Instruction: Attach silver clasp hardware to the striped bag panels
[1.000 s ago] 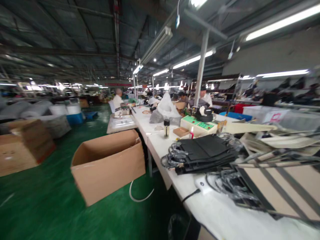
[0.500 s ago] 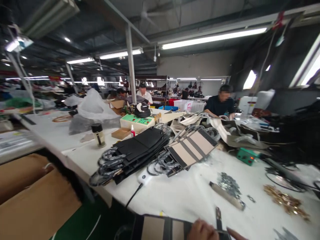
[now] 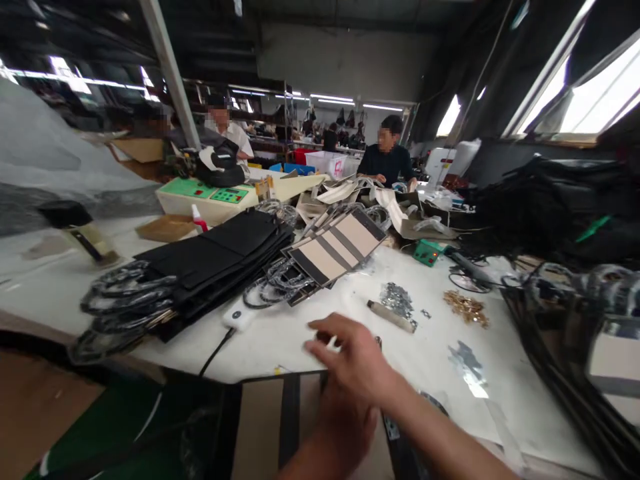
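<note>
My right hand [image 3: 357, 357] reaches in from the lower right across my left hand, thumb and forefinger apart and curved, with nothing visible between them. Beneath it, my left hand [image 3: 345, 420] rests at a beige and black striped bag panel [image 3: 260, 420] on the near table edge; its fingers are mostly hidden. A small metal piece [image 3: 393, 428] lies on the panel's dark border, right of my left hand. Beyond my hands are a beige rod-shaped tool [image 3: 393, 317], a pile of silver metal fittings [image 3: 397, 299] and a pile of gold fittings [image 3: 466, 308].
Stacked black bag pieces [image 3: 215, 247] with plastic-wrapped handles and striped panels [image 3: 340, 247] lie ahead. A white power strip [image 3: 239, 316] trails a cable. A green box [image 3: 427, 253] sits farther back. More bags [image 3: 615, 360] stand at right. Another person [image 3: 385, 157] works across the table.
The view has tilted down and turned, showing more of my hands and forearms. My right hand has lifted over my left, its fingers pointing left.
</note>
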`<move>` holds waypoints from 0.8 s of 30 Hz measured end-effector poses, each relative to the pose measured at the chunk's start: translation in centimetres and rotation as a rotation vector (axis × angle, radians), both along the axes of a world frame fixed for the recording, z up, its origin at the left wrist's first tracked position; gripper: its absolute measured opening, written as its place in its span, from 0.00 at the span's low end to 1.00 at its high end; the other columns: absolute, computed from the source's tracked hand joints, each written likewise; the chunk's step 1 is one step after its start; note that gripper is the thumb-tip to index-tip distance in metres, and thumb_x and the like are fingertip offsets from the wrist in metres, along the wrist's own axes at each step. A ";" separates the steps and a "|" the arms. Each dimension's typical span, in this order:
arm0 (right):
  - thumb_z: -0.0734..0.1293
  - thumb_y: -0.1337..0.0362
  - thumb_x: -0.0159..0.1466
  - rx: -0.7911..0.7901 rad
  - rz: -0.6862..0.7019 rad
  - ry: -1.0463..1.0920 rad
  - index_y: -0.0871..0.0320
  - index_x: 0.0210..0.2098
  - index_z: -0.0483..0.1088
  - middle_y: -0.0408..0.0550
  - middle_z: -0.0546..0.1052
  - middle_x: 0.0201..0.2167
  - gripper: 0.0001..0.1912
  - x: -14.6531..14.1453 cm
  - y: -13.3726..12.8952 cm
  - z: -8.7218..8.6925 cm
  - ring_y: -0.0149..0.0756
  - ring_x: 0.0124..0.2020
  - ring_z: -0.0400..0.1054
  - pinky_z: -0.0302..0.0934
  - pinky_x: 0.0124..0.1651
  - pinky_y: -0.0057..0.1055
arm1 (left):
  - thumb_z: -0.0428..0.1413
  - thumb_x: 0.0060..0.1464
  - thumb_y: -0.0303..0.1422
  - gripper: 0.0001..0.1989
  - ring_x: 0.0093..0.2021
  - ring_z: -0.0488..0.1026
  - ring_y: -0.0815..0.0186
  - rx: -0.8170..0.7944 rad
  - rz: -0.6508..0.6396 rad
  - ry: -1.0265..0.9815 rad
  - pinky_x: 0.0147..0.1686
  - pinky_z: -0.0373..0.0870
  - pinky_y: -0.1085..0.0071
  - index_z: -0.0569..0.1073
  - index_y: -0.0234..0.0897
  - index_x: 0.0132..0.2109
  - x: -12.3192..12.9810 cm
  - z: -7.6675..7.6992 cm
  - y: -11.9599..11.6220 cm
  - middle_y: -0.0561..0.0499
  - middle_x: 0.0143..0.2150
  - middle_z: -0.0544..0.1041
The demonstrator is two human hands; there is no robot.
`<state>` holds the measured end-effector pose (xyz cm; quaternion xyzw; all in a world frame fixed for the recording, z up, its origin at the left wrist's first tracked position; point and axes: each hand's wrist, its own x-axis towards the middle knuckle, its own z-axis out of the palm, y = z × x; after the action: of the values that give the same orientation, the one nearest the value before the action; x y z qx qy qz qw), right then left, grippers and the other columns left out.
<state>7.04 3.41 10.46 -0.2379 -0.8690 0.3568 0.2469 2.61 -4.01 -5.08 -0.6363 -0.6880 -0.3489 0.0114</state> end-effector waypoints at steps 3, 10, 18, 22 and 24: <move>0.69 0.58 0.68 0.211 -0.477 -0.310 0.52 0.51 0.78 0.52 0.79 0.51 0.14 5.2 7.9 -6.0 0.46 0.48 0.75 0.68 0.51 0.39 | 0.53 0.67 0.42 0.21 0.60 0.72 0.57 -0.074 -0.204 0.045 0.70 0.62 0.52 0.73 0.44 0.63 -0.3 1.1 -1.0 0.50 0.60 0.78; 0.67 0.59 0.69 0.385 -0.507 -0.608 0.53 0.55 0.75 0.54 0.79 0.48 0.16 8.8 14.2 -10.8 0.50 0.52 0.71 0.63 0.55 0.42 | 0.54 0.69 0.41 0.21 0.65 0.68 0.58 -0.204 -0.247 0.026 0.72 0.55 0.51 0.70 0.42 0.65 -0.5 2.6 -1.1 0.51 0.65 0.74; 0.63 0.52 0.68 -0.249 -0.507 -0.058 0.54 0.50 0.73 0.49 0.78 0.41 0.17 10.7 11.7 -8.8 0.44 0.42 0.74 0.67 0.46 0.37 | 0.52 0.69 0.38 0.21 0.65 0.66 0.55 -0.250 -0.283 0.007 0.72 0.51 0.48 0.71 0.39 0.64 -0.4 3.4 -0.9 0.47 0.65 0.75; 0.62 0.55 0.60 -0.825 -0.462 0.722 0.53 0.45 0.70 0.46 0.75 0.36 0.16 11.9 6.5 -8.0 0.42 0.39 0.73 0.70 0.44 0.41 | 0.53 0.68 0.37 0.21 0.65 0.67 0.54 -0.256 -0.289 0.029 0.71 0.54 0.48 0.71 0.38 0.64 -0.4 3.7 -0.7 0.46 0.64 0.75; 0.62 0.56 0.58 -0.948 -0.466 0.892 0.52 0.45 0.70 0.44 0.72 0.36 0.17 11.8 4.5 -7.9 0.38 0.36 0.72 0.71 0.42 0.39 | 0.53 0.68 0.37 0.21 0.65 0.67 0.54 -0.258 -0.285 0.042 0.71 0.55 0.47 0.71 0.38 0.65 -0.4 3.8 -0.7 0.45 0.64 0.75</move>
<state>18.87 7.94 2.60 -0.3313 -0.3607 0.6997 0.5202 2.24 -4.69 -1.33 -0.7305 -0.6297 -0.2425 -0.1053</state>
